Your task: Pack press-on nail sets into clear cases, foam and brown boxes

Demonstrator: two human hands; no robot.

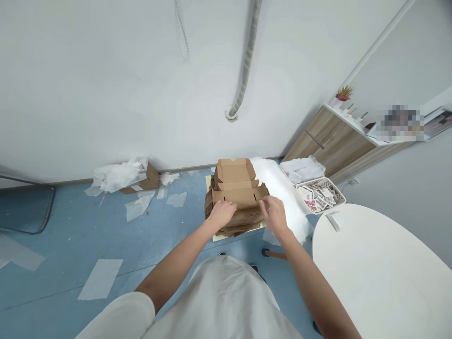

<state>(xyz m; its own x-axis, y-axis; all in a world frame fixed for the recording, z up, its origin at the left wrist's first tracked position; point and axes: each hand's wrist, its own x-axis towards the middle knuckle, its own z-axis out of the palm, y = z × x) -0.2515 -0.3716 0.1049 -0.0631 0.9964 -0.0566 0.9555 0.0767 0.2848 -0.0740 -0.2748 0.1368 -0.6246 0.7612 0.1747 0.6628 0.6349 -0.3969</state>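
Observation:
An unfolded brown cardboard box [236, 173] lies on top of a stack of flattened cardboard boxes [243, 218]. Its far panel has side flaps, and two dark slots show in the near panel. At the near left corner, my left hand [223, 214] has its fingers bent over the edge of the cardboard. My right hand [274, 212] is closed at the near right corner, thumb and fingers together at the flap. My palms and part of the fingertips are hidden from above.
White sheet material [273, 188] lies right of the stack. Beyond it are a basket of printed packets [344, 200] and a tray of clear plastic [303, 168]. A round white table [381, 263] stands at right. Paper scraps [100, 279] and a small carton [152, 176] lie on the floor, left.

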